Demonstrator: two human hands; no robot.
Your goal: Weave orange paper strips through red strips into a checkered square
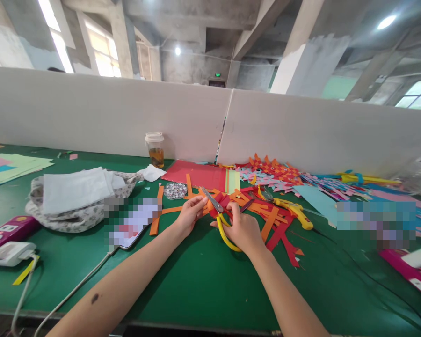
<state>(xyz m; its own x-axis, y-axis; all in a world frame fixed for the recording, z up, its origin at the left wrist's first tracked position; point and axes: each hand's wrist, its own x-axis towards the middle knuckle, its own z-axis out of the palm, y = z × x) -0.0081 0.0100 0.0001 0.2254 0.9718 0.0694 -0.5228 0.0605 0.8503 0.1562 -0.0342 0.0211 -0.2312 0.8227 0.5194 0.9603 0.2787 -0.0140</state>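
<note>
My right hand (243,228) is closed round the yellow handles of a pair of scissors (220,216), whose blades point up and left. My left hand (189,214) pinches a woven piece of orange and red paper strips (214,202) right at the blades. Both hands hover just above the green table (203,281). Loose orange and red paper strips (272,223) lie around and behind my right hand.
A second pair of yellow scissors (291,208) lies right of my hands. A red sheet (196,174), woven paper pieces (272,169), a jar of amber liquid (155,150), a phone on a cable (131,223), a cloth bundle (77,196) and white partitions (108,114) surround the work area.
</note>
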